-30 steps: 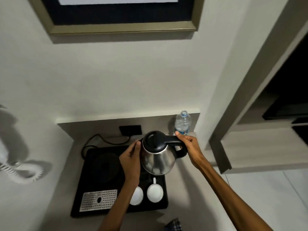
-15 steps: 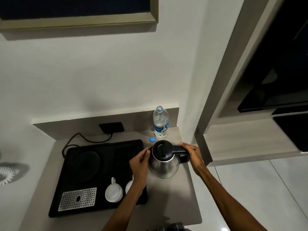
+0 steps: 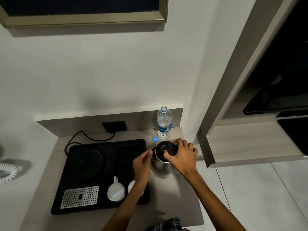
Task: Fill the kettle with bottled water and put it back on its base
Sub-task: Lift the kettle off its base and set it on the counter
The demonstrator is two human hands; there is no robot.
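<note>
Steel kettle off its base — handle hidden under right hand; left hand steadies it.

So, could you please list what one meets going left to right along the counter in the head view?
Drip grate → round kettle base → white cup → left hand → kettle → right hand.

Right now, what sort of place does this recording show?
Probably a hotel room's tea and coffee corner. A black hospitality tray holds a round kettle base and white cups, a bottled water stands open by the wall, and a framed picture hangs above the small counter.
</note>
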